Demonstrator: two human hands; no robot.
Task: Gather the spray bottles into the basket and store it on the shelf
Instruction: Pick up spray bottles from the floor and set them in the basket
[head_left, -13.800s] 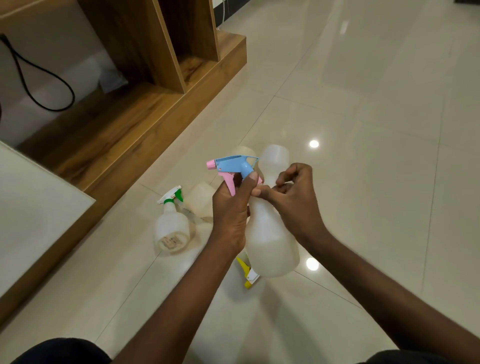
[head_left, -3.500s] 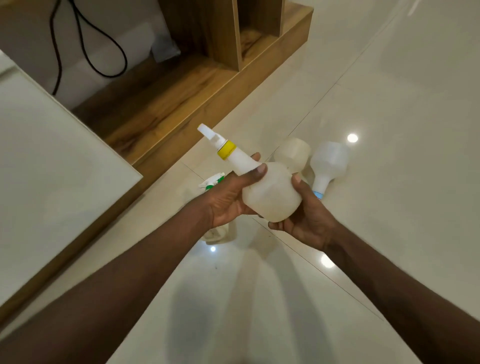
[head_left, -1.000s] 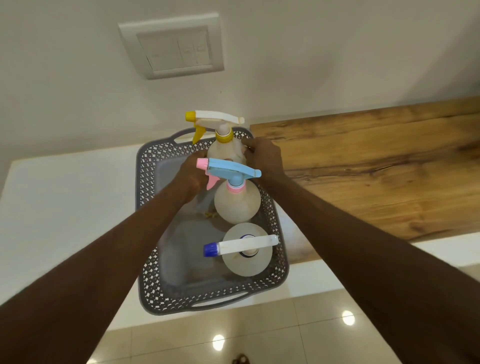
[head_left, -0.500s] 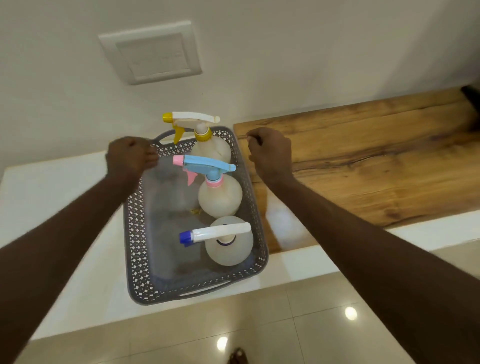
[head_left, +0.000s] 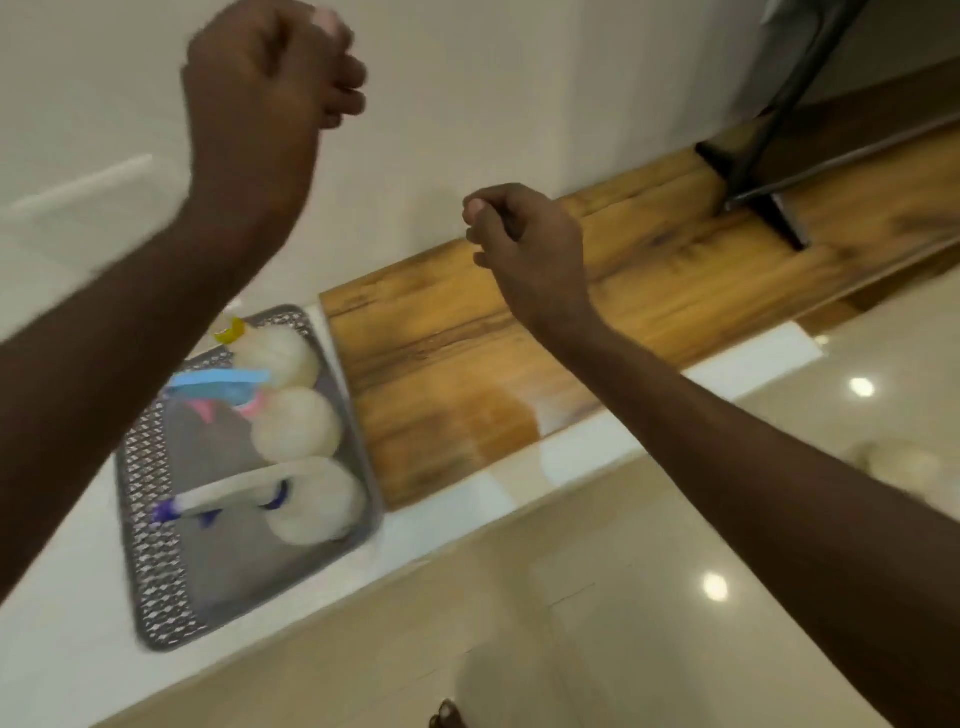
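The basket (head_left: 156, 545) sits on the white ledge (head_left: 62, 649), beside the wooden shelf (head_left: 467, 364). Three spray bottles stand in a row along its right side: yellow-collared (head_left: 278, 353) farthest, blue-topped (head_left: 296, 426) in the middle, and white-topped (head_left: 317, 501) nearest. The left hand (head_left: 260, 78) and right hand (head_left: 524, 234) are raised above, loosely curled, holding nothing, clear of the basket. The view is motion-blurred.
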